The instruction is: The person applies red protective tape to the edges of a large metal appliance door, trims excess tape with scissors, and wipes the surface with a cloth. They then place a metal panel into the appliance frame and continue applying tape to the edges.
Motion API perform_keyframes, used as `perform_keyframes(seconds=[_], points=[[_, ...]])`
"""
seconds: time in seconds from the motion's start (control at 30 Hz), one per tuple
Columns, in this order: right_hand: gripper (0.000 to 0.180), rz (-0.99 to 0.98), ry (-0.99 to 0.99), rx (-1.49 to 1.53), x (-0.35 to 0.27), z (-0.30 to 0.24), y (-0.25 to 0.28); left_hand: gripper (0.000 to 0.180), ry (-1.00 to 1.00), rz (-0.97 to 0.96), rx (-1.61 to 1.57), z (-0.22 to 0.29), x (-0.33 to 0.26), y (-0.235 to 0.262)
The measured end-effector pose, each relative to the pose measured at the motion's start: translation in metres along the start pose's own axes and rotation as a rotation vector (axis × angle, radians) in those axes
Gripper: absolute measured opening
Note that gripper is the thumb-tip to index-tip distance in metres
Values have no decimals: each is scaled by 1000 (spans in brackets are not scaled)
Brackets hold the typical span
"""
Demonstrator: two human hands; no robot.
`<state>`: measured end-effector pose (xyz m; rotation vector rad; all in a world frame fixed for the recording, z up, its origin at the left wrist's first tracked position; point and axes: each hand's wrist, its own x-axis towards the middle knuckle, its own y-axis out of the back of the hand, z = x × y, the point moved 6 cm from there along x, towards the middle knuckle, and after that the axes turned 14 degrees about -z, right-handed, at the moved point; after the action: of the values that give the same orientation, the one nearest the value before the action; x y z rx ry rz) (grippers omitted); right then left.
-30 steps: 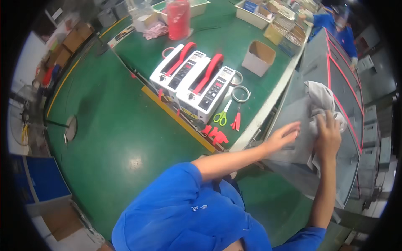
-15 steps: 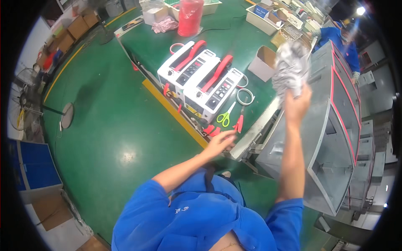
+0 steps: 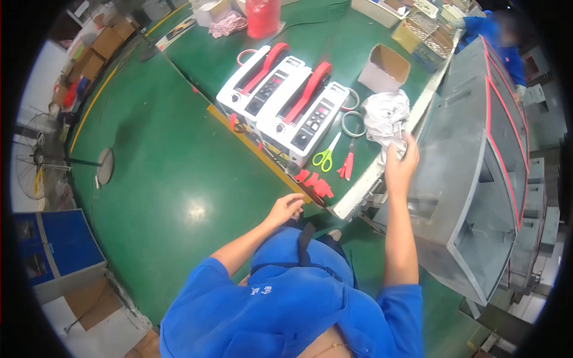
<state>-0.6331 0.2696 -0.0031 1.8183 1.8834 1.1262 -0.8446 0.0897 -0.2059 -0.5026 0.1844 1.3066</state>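
A crumpled pale grey cloth [image 3: 385, 116] lies on the green table's right side, beside two tape rings. My right hand [image 3: 403, 167] is at its near end, thumb and fingers apart, with the thumb touching the cloth. Off the table's near corner hangs my left hand [image 3: 285, 210], its fingers loosely curled and nothing seen in them. Green-handled scissors [image 3: 324, 156] and a red-handled cutter [image 3: 347, 165] lie near that corner. Red tape pieces [image 3: 315, 184] stick at the edge. Two white tape dispensers [image 3: 298, 128] with red tape rolls stand to the left.
Grey metal cabinets [image 3: 453, 179] with red strips stand close along the table's right edge. An open carton [image 3: 385, 68] sits behind the cloth, bins of small parts [image 3: 422, 36] farther back. A co-worker in blue [image 3: 486, 30] is at far right. A pedestal fan [image 3: 42, 156] stands left.
My right hand has come down and nearer with the cloth, which now rests on the table, and its fingers have spread. My left hand has drawn back left, away from the table corner.
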Motion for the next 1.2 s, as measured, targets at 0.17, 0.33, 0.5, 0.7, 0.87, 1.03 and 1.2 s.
perform_keyframes(seconds=[0.17, 0.33, 0.5, 0.7, 0.87, 1.03, 1.2], points=[[21, -218, 146, -15, -113, -24, -8, 26, -224, 484, -105, 33, -7, 65], [17, -175, -130, 79, -186, 7, 15, 34, -576, 1012, 79, 85, -7, 178], [16, -110, -187, 100, -186, 23, 30, 38, -424, 825, 369, 98, 18, 235], [14, -64, -151, 145, -193, 17, 22, 21, -494, 670, 362, 95, 20, 245], [13, -23, -184, 108, -207, 24, 30, 17, -449, 568, 377, 61, -33, 220], [17, -237, -115, 223, -199, -7, 7, 13, -130, 202, 475, 28, -89, 122], [28, -444, 35, 497, -180, -86, -19, 7, -267, -225, 549, 90, -92, -35]])
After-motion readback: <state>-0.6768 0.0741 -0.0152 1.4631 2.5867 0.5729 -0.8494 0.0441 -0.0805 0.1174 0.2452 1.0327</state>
